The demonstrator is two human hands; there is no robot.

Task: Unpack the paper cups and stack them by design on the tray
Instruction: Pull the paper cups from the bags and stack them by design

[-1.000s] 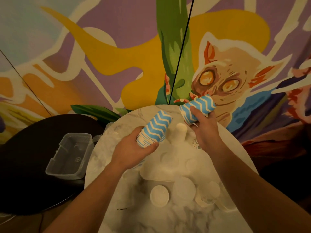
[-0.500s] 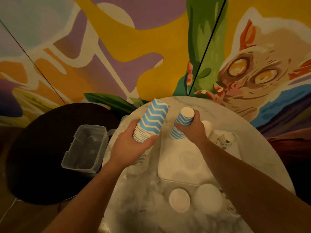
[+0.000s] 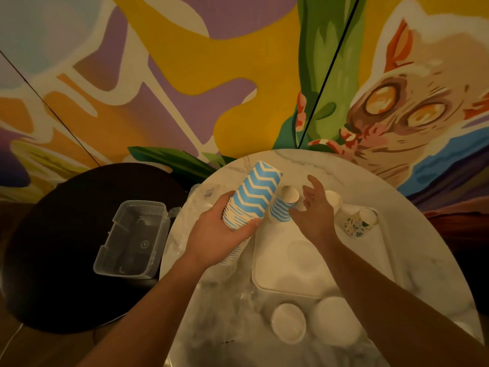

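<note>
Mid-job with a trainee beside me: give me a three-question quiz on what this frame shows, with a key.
1. True or false: the left hand grips a nested stack of blue zigzag cups.
2. The small upside-down blue-striped stack stands: A) on the white tray, B) in the clear plastic box, C) on the dark round table.
3. Fill in: the right hand, beside that stack, has its fingers ____.

Key: 1 true; 2 A; 3 open, holding nothing.
</note>
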